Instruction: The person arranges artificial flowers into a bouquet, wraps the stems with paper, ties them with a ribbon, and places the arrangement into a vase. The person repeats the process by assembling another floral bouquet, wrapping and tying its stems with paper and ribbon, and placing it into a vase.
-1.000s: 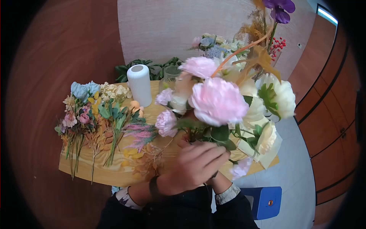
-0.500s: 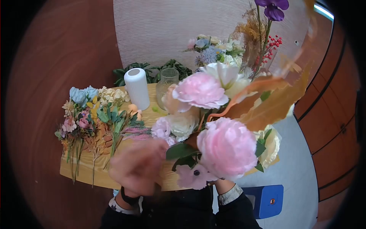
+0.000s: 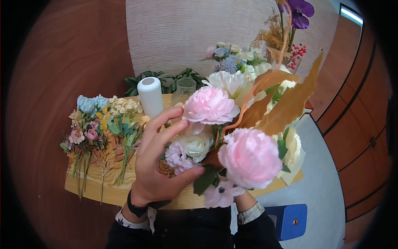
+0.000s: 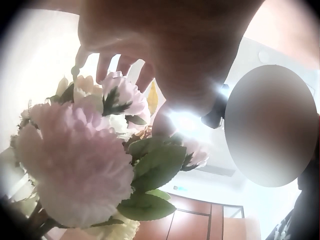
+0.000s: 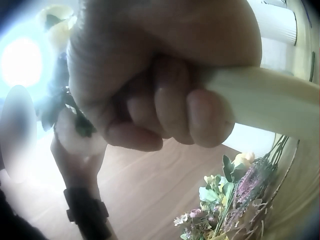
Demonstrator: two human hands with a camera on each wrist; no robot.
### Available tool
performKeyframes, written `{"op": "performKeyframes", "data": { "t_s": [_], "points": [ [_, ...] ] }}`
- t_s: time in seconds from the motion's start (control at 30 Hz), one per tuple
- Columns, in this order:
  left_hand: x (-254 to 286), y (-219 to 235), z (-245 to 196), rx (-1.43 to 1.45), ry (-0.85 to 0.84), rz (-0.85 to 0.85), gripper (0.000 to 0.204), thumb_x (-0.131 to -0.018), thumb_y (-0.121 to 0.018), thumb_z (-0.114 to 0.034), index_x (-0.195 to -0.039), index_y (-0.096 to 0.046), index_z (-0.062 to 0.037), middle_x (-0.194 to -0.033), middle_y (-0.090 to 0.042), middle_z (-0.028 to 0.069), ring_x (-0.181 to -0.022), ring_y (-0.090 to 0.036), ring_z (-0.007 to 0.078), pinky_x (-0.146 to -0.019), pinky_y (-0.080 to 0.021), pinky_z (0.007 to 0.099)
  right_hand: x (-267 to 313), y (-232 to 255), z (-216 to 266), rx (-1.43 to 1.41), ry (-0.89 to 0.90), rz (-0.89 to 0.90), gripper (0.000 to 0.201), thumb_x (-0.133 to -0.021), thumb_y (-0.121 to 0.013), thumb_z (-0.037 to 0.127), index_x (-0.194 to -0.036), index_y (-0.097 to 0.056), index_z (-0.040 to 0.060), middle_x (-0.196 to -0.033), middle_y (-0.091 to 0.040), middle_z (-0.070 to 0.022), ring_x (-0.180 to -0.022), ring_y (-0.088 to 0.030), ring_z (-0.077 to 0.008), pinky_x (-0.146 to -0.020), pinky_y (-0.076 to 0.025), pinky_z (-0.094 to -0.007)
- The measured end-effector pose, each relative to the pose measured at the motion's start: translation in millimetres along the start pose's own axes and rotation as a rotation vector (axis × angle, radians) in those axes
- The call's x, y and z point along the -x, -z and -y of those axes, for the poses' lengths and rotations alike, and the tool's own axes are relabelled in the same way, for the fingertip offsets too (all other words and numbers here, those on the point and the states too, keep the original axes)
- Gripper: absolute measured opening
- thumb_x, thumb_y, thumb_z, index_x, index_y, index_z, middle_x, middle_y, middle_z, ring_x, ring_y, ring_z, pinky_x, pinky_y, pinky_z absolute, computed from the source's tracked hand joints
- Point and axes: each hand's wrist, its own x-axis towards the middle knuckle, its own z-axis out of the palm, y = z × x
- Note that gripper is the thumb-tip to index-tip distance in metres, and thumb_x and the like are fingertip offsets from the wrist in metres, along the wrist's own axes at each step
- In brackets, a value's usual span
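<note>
A large bouquet of artificial flowers stands before me, with a pink peony (image 3: 251,157) in front, another pink peony (image 3: 211,106) above it, white blooms and long orange-brown leaves (image 3: 292,110). My left hand (image 3: 159,153) is at its left side, fingers spread and lightly bent. Its fingertips are right by the upper peony, and its thumb is at a dark green leaf (image 3: 206,179). Small lilac flowers (image 3: 175,154) show between thumb and fingers. Flowers hide my right hand in the head view; in the right wrist view that hand (image 5: 165,70) grips a smooth, pale, thick handle (image 5: 270,97).
Loose flower stems (image 3: 85,162) lie in a row on the left of the wooden table (image 3: 112,193). A white ribbed vase (image 3: 151,97) and a clear glass vase (image 3: 185,89) stand behind. More arrangements (image 3: 232,62) rise at the back right. A blue bin (image 3: 292,222) is on the floor.
My left hand has come away from the bouquet's base, swung left, then risen to the bouquet's left side with fingers spread. The bouquet has turned and its front peony sits lower.
</note>
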Motion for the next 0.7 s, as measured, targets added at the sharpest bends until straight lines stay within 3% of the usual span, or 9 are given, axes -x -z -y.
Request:
{"op": "performKeyframes", "data": {
  "t_s": [0.07, 0.23, 0.3, 0.5, 0.57, 0.7],
  "points": [
    [0, 1, 2, 0.002, -0.006, -0.029, 0.064, -0.056, -0.078, -0.009, -0.113, -0.052, -0.0001, -0.12, -0.046, 0.0212, -0.112, -0.046, 0.0348, -0.094, -0.037, 0.0417, 2, 0, -1, -0.037, -0.025, -0.006, 0.023, -0.079, -0.061, 0.01, -0.101, -0.055, 0.0079, -0.092, -0.057, -0.0017, -0.081, -0.052, -0.0111, -0.068, -0.043, -0.0265],
    [-4, 9, -7, 0.018, -0.166, 0.011, 0.044, -0.065, -0.072, -0.016, -0.105, -0.059, -0.0022, -0.113, -0.052, 0.0222, -0.107, -0.048, 0.0389, -0.091, -0.037, 0.0463, -35, 57, -10, 0.051, 0.019, 0.018, 0.023, -0.079, -0.06, 0.01, -0.101, -0.055, 0.0077, -0.092, -0.056, -0.002, -0.082, -0.052, -0.0112, -0.068, -0.042, -0.0266],
    [0, 1, -8, 0.075, -0.203, -0.073, 0.041, -0.064, -0.071, -0.018, -0.101, -0.061, -0.0027, -0.11, -0.054, 0.0224, -0.106, -0.048, 0.0393, -0.09, -0.037, 0.0458, -48, 75, -14, 0.086, 0.044, 0.027, 0.023, -0.079, -0.06, 0.011, -0.101, -0.055, 0.0076, -0.092, -0.056, -0.0022, -0.082, -0.052, -0.0113, -0.069, -0.042, -0.0267],
    [5, 7, -15, 0.05, -0.145, -0.049, 0.035, -0.06, -0.071, -0.01, -0.093, -0.063, -0.002, -0.11, -0.053, 0.022, -0.104, -0.048, 0.0379, -0.089, -0.038, 0.0456, -75, 127, -31, 0.183, 0.12, 0.04, 0.023, -0.079, -0.059, 0.011, -0.102, -0.054, 0.0072, -0.092, -0.056, -0.0026, -0.082, -0.052, -0.0115, -0.07, -0.042, -0.0268],
    [6, 7, -11, 0.02, -0.092, -0.117, 0.032, -0.06, -0.069, -0.005, -0.09, -0.062, -0.0004, -0.108, -0.054, 0.0204, -0.104, -0.049, 0.0367, -0.089, -0.039, 0.0448, -81, 142, -35, 0.213, 0.156, 0.043, 0.023, -0.08, -0.059, 0.011, -0.102, -0.054, 0.0071, -0.092, -0.056, -0.0027, -0.083, -0.052, -0.0116, -0.071, -0.042, -0.0269],
    [16, 9, 6, 0.044, 0.007, -0.147, 0.02, -0.067, -0.063, 0.002, -0.087, -0.062, 0.0018, -0.101, -0.057, 0.0179, -0.102, -0.05, 0.0323, -0.088, -0.039, 0.0422, -92, 169, -39, 0.269, 0.241, 0.05, 0.023, -0.08, -0.059, 0.011, -0.102, -0.053, 0.0068, -0.092, -0.055, -0.003, -0.083, -0.052, -0.0118, -0.071, -0.042, -0.027]
  ]
}}
